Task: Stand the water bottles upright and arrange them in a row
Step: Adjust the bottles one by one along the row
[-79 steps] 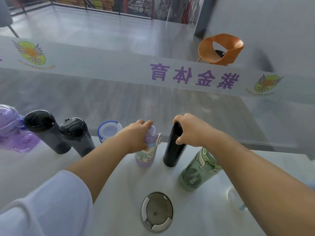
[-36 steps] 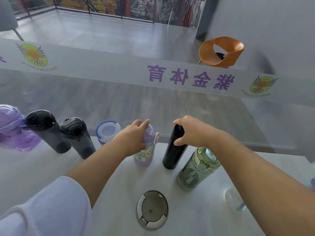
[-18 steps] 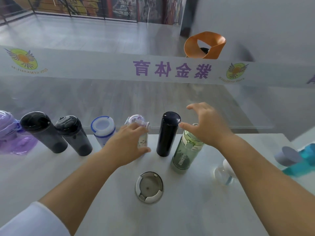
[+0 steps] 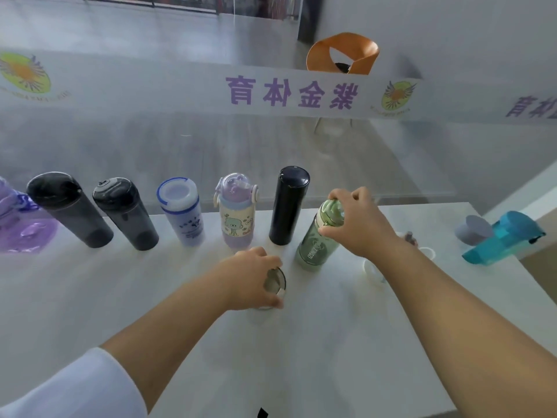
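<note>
White table (image 4: 90, 297), upright bottles (image 4: 287, 206) in row

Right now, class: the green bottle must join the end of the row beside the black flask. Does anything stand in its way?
Nothing visible does. The right hand holds the green bottle by its cap, just nearer than the black flask; the table behind it looks bare.

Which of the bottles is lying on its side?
The teal bottle at the far right edge; all the others stand upright.
</note>
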Demonstrator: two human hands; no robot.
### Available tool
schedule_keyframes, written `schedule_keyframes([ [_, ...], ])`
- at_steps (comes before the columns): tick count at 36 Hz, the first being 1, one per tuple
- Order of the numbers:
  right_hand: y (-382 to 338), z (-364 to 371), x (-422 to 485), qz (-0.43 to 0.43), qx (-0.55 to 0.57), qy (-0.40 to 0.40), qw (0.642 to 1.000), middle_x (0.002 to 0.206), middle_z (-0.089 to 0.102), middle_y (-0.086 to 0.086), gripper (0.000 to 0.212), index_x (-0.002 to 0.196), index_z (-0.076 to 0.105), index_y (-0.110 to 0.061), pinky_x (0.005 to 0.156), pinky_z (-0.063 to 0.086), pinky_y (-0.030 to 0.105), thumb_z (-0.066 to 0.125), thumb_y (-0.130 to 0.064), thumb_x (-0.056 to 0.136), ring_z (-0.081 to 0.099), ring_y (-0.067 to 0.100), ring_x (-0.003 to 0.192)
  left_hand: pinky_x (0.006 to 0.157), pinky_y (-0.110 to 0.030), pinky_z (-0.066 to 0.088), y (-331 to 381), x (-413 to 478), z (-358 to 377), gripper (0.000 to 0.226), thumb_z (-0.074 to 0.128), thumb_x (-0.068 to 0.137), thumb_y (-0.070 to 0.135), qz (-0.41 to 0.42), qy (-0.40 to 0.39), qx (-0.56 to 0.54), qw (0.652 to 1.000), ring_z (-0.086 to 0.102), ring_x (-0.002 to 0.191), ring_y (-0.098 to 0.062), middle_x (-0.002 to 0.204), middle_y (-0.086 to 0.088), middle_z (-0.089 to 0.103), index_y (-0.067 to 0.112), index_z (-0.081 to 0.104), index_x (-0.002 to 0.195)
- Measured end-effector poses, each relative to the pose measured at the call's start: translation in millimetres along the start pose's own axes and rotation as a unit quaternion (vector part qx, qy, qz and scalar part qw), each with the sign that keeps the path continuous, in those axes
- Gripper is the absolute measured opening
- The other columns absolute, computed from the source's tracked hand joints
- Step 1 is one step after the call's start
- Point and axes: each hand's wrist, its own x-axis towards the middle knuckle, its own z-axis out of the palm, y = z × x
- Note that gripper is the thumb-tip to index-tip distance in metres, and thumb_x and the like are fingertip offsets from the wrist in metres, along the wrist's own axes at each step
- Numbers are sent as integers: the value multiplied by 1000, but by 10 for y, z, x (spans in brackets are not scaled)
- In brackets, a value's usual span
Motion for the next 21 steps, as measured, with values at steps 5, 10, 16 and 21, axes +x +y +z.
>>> schedule_keyframes([
  [5,94,9,-163,0,-12,3,1000,113,32,4,56,122,44,-28,88,49,38,72,-35,73,52,29,97,96,-42,47,10,15,123,82,73,70,52,8,-4,36,999,39,119,-27,132,0,40,32,31,138],
  [10,189,-8,-276,7,-5,2,1000,113,33,1,60,126,44,-27,91,48,37,72,-32,73,52,29,102,90,-42,51,14,59,193,79,74,72,42,5,9,57,998,43,114,-29,128,-2,42,30,31,136],
  [16,321,-102,-299,-26,-22,-16,999,124,48,3,62,127,43,-26,77,37,27,73,-32,73,52,22,105,89,-39,51,25,125,208,70,67,75,45,9,38,47,998,46,110,-27,126,-2,43,28,35,134],
  [21,477,-211,-149,-36,-14,-37,999,123,49,-1,63,128,45,-28,80,41,27,72,-35,72,50,19,103,92,-36,48,95,250,177,72,64,77,48,-7,49,42,998,45,112,-26,129,-1,42,29,31,138],
])
